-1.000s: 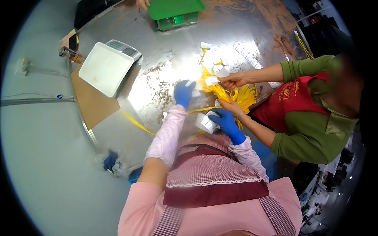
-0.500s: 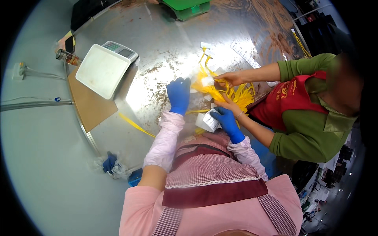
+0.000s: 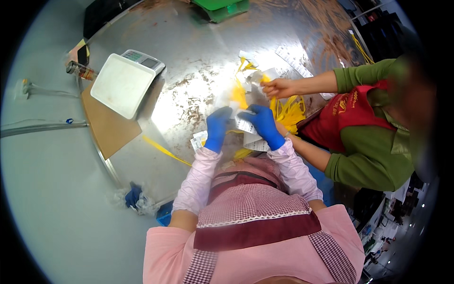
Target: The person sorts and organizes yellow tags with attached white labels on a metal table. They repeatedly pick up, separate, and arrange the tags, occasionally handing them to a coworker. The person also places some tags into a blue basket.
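My right hand (image 3: 265, 124), in a blue glove, is closed on a strip of white printed labels (image 3: 246, 126), whose lower part (image 3: 255, 142) hangs below the fingers. Close by on the left, my left hand (image 3: 218, 127), also gloved in blue, has its fingers curled at the edge of something whitish; what they hold is hidden. Just beyond both hands is a blurred bundle of yellow ribbon (image 3: 240, 96) with whitish, see-through material around it. More white labels (image 3: 197, 140) lie beside my left wrist.
On the right, a co-worker's hand (image 3: 279, 88) pinches yellow strands above a yellow heap (image 3: 289, 113). A white scale (image 3: 124, 85) stands on brown cardboard (image 3: 106, 125) at the left. A long yellow strip (image 3: 165, 152) lies on the metal table (image 3: 189, 47). A green container (image 3: 222, 9) stands far back.
My right hand has moved up and left with the label strip. My left hand has come down and right, toward it. The co-worker's upper hand has moved up, away from the yellow bundle.
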### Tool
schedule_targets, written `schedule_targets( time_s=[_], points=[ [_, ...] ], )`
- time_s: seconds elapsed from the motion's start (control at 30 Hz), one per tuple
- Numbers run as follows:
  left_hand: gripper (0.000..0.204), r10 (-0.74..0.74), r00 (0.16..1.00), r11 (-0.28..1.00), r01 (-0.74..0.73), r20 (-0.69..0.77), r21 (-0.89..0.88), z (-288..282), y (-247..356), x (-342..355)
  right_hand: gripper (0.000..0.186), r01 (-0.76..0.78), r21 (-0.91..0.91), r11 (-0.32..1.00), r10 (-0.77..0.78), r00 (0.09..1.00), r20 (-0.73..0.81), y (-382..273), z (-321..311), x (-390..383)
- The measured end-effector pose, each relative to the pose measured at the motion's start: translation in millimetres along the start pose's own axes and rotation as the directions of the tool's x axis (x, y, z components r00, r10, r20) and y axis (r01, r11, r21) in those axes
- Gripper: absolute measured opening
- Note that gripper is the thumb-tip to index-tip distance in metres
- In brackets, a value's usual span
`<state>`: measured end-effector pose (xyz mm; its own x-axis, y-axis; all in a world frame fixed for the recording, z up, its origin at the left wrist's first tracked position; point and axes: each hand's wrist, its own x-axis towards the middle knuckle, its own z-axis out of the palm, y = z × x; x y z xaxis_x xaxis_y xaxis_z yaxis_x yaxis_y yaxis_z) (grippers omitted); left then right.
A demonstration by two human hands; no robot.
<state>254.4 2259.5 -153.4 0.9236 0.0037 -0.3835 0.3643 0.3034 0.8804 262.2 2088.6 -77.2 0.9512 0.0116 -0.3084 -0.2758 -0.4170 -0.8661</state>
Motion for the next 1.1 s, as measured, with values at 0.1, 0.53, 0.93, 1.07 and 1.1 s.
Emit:
schedule_targets(
  time_s=[0.1,0.53,0.93,1.07,1.1],
  points=[
    [0.032,-0.124,0.992,0.986,0.126,0.026,-0.108,-2,6,-2,0.024,0.049,-0.042,0.998,-0.048,0.999,0.008,-4,1,14],
    [0.032,-0.106,0.994,0.993,0.106,-0.006,-0.053,-32,-27,13,0.033,0.059,-0.159,0.985,-0.037,0.989,0.142,28,6,44],
    [0.031,-0.091,0.992,0.996,0.093,0.086,-0.018,-36,-17,11,0.040,0.031,-0.152,0.988,-0.011,0.992,0.128,37,19,57],
    [0.031,-0.088,0.989,0.996,0.090,0.123,-0.016,-38,-13,11,0.040,0.055,-0.201,0.978,-0.033,0.993,0.115,33,20,59],
    [0.031,-0.105,0.988,0.994,0.108,0.111,-0.017,-38,-13,11,0.040,0.060,-0.210,0.976,-0.037,0.993,0.111,32,20,58]
  ],
)
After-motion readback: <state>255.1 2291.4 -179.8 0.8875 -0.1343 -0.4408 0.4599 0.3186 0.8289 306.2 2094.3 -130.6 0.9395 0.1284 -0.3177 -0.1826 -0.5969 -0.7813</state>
